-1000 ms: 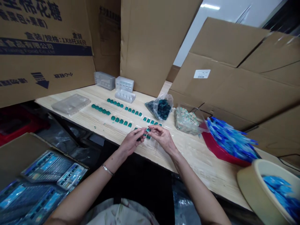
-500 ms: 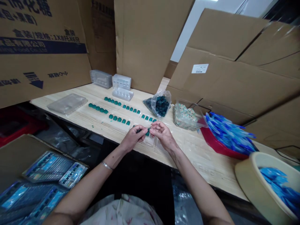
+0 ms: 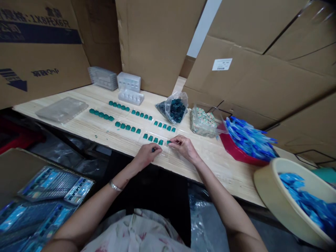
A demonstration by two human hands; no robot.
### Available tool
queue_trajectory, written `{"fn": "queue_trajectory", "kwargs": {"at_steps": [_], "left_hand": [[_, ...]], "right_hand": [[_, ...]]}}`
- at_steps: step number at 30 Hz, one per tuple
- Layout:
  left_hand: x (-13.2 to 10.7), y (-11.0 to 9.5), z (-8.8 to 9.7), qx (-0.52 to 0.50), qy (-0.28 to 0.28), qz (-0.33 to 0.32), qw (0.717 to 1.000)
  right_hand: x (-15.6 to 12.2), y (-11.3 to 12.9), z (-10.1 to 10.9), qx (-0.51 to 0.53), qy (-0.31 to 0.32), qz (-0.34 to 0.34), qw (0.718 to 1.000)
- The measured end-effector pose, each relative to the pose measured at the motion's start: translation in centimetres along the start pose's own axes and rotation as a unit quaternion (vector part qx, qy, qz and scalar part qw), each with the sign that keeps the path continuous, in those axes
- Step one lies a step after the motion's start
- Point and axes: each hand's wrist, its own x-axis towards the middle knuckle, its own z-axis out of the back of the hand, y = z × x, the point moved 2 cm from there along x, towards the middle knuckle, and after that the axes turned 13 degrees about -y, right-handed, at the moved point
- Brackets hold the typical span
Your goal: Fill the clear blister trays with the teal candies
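My right hand (image 3: 184,147) pinches a small green block (image 3: 168,142) at the right end of the nearest row, low over the table. Just to its left, my left hand (image 3: 146,154) is closed, with a dark green block (image 3: 153,149) showing between thumb and fingers. Any further blocks inside that hand are hidden. Beyond both hands, short rows of green blocks (image 3: 127,127) lie in clear plastic trays on the wooden table (image 3: 126,142). Behind the rows an open clear bag (image 3: 177,109) holds many dark green blocks.
A clear tub (image 3: 203,130) of pale pieces stands right of the bag, then a red basin (image 3: 231,151) of blue packets and a cream tub (image 3: 265,189). Clear trays (image 3: 103,78) are stacked at the back left. Packed blister packs (image 3: 52,185) fill a carton at lower left.
My hands were together over the nearest row and have parted; the left drew back toward me. The right now has a block at the row's end. The view has shifted somewhat.
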Motion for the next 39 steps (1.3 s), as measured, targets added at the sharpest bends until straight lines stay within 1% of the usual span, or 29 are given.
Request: {"fn": "queue_trajectory", "kwargs": {"at_steps": [2,4,7,11,15,17,20,23,25,26,27,28,30,31,32,33,34,35,37,39], "left_hand": [[-0.1,0.5,0.0,0.031,0.002,-0.037,0.999],[-0.1,0.9,-0.2,0.048,-0.001,-0.052,0.997],[0.0,1.2,-0.3,0.059,0.003,-0.051,0.997],[0.1,1.1,-0.3,0.069,0.011,-0.052,0.996],[0.1,0.9,-0.2,0.081,0.014,-0.038,0.996],[0.2,0.8,-0.2,0.076,0.014,-0.024,0.997],[0.1,0.6,-0.1,0.063,0.023,0.002,0.998],[0.0,0.4,0.0,0.041,0.029,0.034,0.998],[0.0,0.2,0.2,-0.025,0.023,0.073,0.997],[0.0,0.1,0.2,-0.09,0.02,0.104,0.99],[0.1,0.0,0.3,-0.173,0.018,0.143,0.974],[0.2,0.0,0.3,-0.265,0.015,0.188,0.946],[0.5,-0.2,0.2,-0.429,0.009,0.277,0.86],[0.7,-0.2,0.2,-0.485,0.005,0.311,0.817],[0.8,-0.4,0.1,-0.524,-0.001,0.334,0.783],[1.0,-0.5,0.0,-0.55,-0.006,0.347,0.76],[1.1,-0.6,-0.1,-0.565,-0.006,0.351,0.747],[1.2,-0.8,-0.3,-0.573,-0.005,0.348,0.742],[1.4,-1.3,-0.9,-0.58,0.006,0.334,0.743],[1.4,-1.7,-1.5,-0.582,0.016,0.321,0.747]], "right_hand": [[0.2,-0.7,-0.6,-0.025,0.006,0.01,1.0],[0.3,-1.0,-1.1,-0.054,0.01,0.031,0.998],[0.5,-1.0,-1.5,-0.106,0.023,0.062,0.992],[0.6,-0.7,-1.8,-0.174,0.057,0.079,0.98],[0.6,0.0,-1.9,-0.231,0.075,0.104,0.964],[0.6,0.4,-1.8,-0.227,0.08,0.112,0.964],[0.8,0.8,-1.5,-0.162,0.096,0.144,0.972],[1.0,0.9,-1.5,-0.123,0.118,0.173,0.97],[1.2,0.7,-1.6,-0.118,0.125,0.172,0.97],[1.2,0.5,-1.7,-0.114,0.128,0.171,0.97],[1.1,0.4,-1.7,-0.11,0.129,0.173,0.97],[1.0,0.4,-1.7,-0.107,0.126,0.175,0.971],[0.6,0.8,-1.4,-0.099,0.092,0.174,0.975],[0.3,1.2,-1.2,-0.092,0.064,0.169,0.979],[0.0,1.8,-1.0,-0.08,0.034,0.161,0.983],[-0.4,2.5,-0.8,-0.064,0.009,0.153,0.986],[-0.8,3.3,-0.7,-0.046,-0.007,0.146,0.988],[-1.2,4.1,-0.7,-0.026,-0.016,0.144,0.989],[-2.0,5.5,-0.9,0.002,-0.02,0.155,0.988],[-2.5,6.3,-1.2,0.012,-0.027,0.171,0.985]]}}
